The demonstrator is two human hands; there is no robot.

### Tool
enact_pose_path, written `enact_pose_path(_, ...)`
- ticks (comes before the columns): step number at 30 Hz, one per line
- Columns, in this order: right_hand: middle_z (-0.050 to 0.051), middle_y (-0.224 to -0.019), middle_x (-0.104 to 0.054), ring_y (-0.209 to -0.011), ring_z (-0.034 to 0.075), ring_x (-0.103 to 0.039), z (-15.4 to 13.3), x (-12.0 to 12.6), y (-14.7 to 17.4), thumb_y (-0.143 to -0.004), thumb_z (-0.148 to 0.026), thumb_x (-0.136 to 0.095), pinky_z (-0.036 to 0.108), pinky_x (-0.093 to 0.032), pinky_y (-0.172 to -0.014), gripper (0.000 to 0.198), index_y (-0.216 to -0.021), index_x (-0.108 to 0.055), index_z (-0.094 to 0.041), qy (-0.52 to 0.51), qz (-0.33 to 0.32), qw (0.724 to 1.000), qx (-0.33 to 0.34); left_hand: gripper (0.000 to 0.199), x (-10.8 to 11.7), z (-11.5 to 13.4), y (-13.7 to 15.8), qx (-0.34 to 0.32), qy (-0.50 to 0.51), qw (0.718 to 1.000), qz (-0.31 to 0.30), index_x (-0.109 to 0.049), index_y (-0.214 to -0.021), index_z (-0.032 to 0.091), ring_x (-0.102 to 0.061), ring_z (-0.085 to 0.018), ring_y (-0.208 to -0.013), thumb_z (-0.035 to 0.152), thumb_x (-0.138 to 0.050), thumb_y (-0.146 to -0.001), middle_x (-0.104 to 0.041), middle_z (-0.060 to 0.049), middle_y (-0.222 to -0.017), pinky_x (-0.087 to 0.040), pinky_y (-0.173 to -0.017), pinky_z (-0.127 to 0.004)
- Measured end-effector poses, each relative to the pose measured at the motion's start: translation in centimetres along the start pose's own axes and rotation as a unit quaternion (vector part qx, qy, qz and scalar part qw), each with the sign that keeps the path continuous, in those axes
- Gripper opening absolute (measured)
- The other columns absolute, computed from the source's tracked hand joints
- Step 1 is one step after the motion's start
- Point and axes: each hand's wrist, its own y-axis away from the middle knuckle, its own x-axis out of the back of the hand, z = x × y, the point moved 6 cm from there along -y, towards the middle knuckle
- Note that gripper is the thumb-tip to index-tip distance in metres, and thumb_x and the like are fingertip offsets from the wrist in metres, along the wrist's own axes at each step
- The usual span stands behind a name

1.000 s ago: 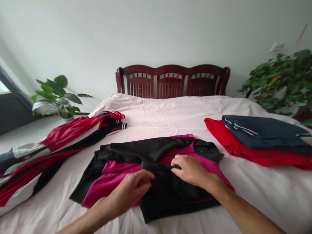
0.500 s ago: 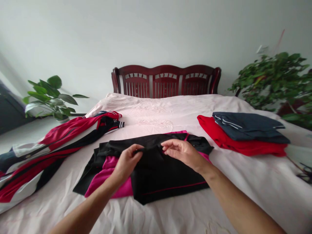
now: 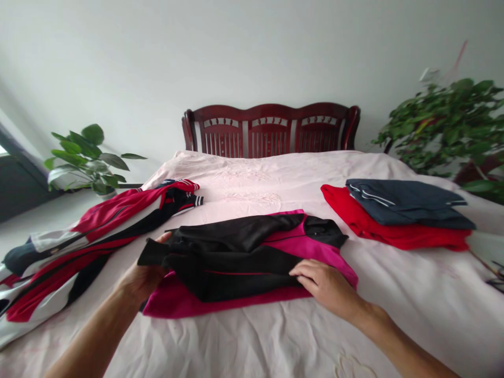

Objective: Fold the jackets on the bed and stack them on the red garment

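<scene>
A black and magenta jacket (image 3: 244,262) lies partly folded on the bed in front of me, its black sleeves laid across the magenta body. At its left end my left hand (image 3: 147,275) is closed around the black fabric near the cuffs. Some of those fingers are hidden by the cloth. My right hand (image 3: 325,283) has its fingers bent onto the black sleeve near the shoulder, gripping its edge. The dark collar (image 3: 325,229) points right.
Right of the jacket, folded navy clothing (image 3: 405,202) rests on red folded fabric (image 3: 413,233). Several red, white and navy garments (image 3: 94,236) lie on the left. A pale pink sheet (image 3: 236,346) covers the bed before a wooden headboard (image 3: 270,131). Potted plants (image 3: 86,163) flank it.
My left hand has moved left to the jacket's cuff end, and my right hand has moved right and nearer. The black sleeve now lies along the body, exposing more magenta.
</scene>
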Motion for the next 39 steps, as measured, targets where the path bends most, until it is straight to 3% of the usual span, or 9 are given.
enact_pose_path(2,0.005,-0.105,-0.074,-0.099,0.020,-0.067,0.9,0.7,-0.4,-0.092,-0.023,-0.047,0.034,-0.051,-0.090,0.026,-0.101,-0.071,-0.024,-0.022,0.028,0.999,-0.027,0.058,0.7,-0.1,0.5,0.017,0.021,0.999,-0.021,-0.068,-0.110,0.028,-0.071,-0.013,-0.068,0.016,-0.087,-0.057,-0.078,0.004,-0.092,-0.060,-0.065,-0.020)
enact_pose_path(4,0.004,-0.104,-0.074,-0.097,0.020,-0.067,1.5,0.9,-0.6,-0.092,-0.025,-0.049,0.033,-0.051,-0.087,0.023,-0.101,-0.070,-0.024,-0.043,0.032,0.998,-0.040,0.059,1.6,0.2,0.8,0.034,0.025,0.999,-0.024,-0.069,-0.110,0.027,-0.072,-0.015,-0.072,0.018,-0.088,-0.054,-0.079,0.003,-0.095,-0.060,-0.070,-0.021)
enact_pose_path(7,0.002,-0.098,-0.074,-0.089,0.019,-0.067,1.7,-0.2,-0.5,-0.085,-0.021,-0.056,0.030,-0.050,-0.081,0.021,-0.097,-0.072,-0.025,-0.059,-0.030,0.997,-0.040,0.045,2.9,0.6,1.3,0.081,-0.004,0.997,0.001,-0.070,-0.110,0.025,-0.074,-0.020,-0.084,0.035,-0.081,-0.067,-0.078,-0.001,-0.103,-0.061,-0.075,-0.026)
enact_pose_path(11,0.000,-0.088,-0.070,-0.080,0.016,-0.064,1.2,-1.6,0.3,-0.070,-0.006,-0.053,0.026,-0.047,-0.072,0.039,-0.096,-0.074,-0.026,-0.032,-0.087,0.995,-0.027,0.055,3.7,0.5,2.8,0.132,-0.119,0.984,0.012,-0.066,-0.123,0.029,-0.073,-0.025,-0.097,0.056,-0.070,-0.075,-0.077,-0.002,-0.111,-0.060,-0.075,-0.030)
enact_pose_path(16,-0.001,-0.086,-0.065,-0.085,0.017,-0.061,0.4,-1.5,0.6,-0.066,-0.008,-0.060,0.027,-0.044,-0.076,0.042,-0.101,-0.072,-0.028,0.002,-0.111,0.994,-0.020,0.070,3.4,1.7,4.1,0.011,-0.309,0.950,0.041,-0.065,-0.119,0.028,-0.074,-0.023,-0.085,0.048,-0.088,-0.056,-0.079,0.001,-0.094,-0.059,-0.068,-0.025)
enact_pose_path(22,0.003,-0.099,-0.066,-0.097,0.022,-0.059,0.1,-1.2,0.8,-0.073,-0.038,-0.076,0.032,-0.046,-0.085,0.049,-0.120,-0.066,-0.028,-0.039,-0.142,0.989,-0.015,0.079,1.3,5.4,3.9,-0.015,-0.179,0.982,0.058,-0.065,-0.123,0.026,-0.073,-0.019,-0.074,0.041,-0.092,-0.050,-0.078,-0.002,-0.099,-0.060,-0.064,-0.022)
enact_pose_path(32,0.005,-0.106,-0.068,-0.102,0.024,-0.061,2.2,-0.4,1.2,-0.074,-0.022,-0.068,0.038,-0.045,-0.093,0.037,-0.111,-0.067,-0.024,0.043,-0.034,0.997,-0.054,0.055,-6.8,11.6,2.3,-0.183,-0.114,0.976,-0.011,-0.063,-0.127,0.020,-0.068,-0.009,-0.062,0.019,-0.078,-0.074,-0.075,-0.001,-0.090,-0.057,-0.055,-0.015)
enact_pose_path(35,0.005,-0.108,-0.069,-0.104,0.023,-0.062,3.1,0.4,1.3,-0.077,-0.019,-0.062,0.038,-0.046,-0.093,0.030,-0.106,-0.068,-0.024,0.033,-0.005,0.998,-0.053,0.050,-7.2,12.1,1.5,-0.187,-0.112,0.976,-0.009,-0.063,-0.128,0.020,-0.067,-0.008,-0.060,0.013,-0.070,-0.080,-0.075,-0.001,-0.089,-0.057,-0.053,-0.015)
enact_pose_path(39,0.005,-0.101,-0.070,-0.096,0.021,-0.064,4.8,1.8,1.8,-0.081,-0.013,-0.051,0.035,-0.049,-0.086,0.027,-0.099,-0.069,-0.024,0.016,0.032,0.998,-0.060,0.049,-5.4,11.3,0.4,-0.135,-0.138,0.981,0.004,-0.063,-0.127,0.021,-0.067,-0.009,-0.060,0.012,-0.069,-0.078,-0.076,-0.001,-0.093,-0.056,-0.051,-0.016)
